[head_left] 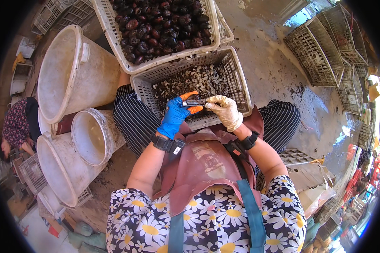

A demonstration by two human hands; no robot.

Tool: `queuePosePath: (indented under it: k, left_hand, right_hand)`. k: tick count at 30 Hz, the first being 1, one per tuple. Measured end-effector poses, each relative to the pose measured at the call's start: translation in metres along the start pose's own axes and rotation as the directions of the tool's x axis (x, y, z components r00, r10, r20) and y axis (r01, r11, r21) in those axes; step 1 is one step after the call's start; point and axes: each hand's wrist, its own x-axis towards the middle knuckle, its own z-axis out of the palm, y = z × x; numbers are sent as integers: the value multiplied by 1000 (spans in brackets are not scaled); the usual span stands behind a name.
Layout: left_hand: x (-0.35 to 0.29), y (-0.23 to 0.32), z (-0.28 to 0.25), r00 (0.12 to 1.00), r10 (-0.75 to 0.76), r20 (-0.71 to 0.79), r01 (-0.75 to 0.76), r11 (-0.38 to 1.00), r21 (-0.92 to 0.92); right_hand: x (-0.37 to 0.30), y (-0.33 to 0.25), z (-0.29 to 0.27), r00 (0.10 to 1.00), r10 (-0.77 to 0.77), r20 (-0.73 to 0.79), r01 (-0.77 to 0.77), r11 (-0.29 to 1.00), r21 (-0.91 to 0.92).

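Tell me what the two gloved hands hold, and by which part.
Both hands hold one small dark item by its ends: the left hand in the blue glove, the right hand in the pale glove. What it is cannot be told.

the small thing (pixel 193 102) pinched between both gloved hands is mostly covered by fingers, and the top-center crate (pixel 114 29) of dark fruit runs off the frame's edge.
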Motion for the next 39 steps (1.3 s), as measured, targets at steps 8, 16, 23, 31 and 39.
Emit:
queuePosePath:
  k: [8,16,23,31,39]
  left_hand:
    - [-11,-23,1,990,-128,-52,122,987,-101]
    - [-20,-15,7,979,-152,-134,129,977,-168]
    - [-22,-18,17,959,-251,-135,218,951,-221]
    - [-20,-32,10,899,-402,-174,340,890,-303]
    - [-15,-25,4,989,-41,-142,52,996,79]
  right_hand:
    - [0,22,1,991,65,-120,-75,994,-81]
    - [-4,25,-13,998,13,-62,-3,987,159]
    - [-6,31,-5,992,5,-124,-9,999,-33]
    - [2,49,-6,986,-105,-131,65,959,-277]
    - [3,28,-17,993,20,-118,-5,992,126]
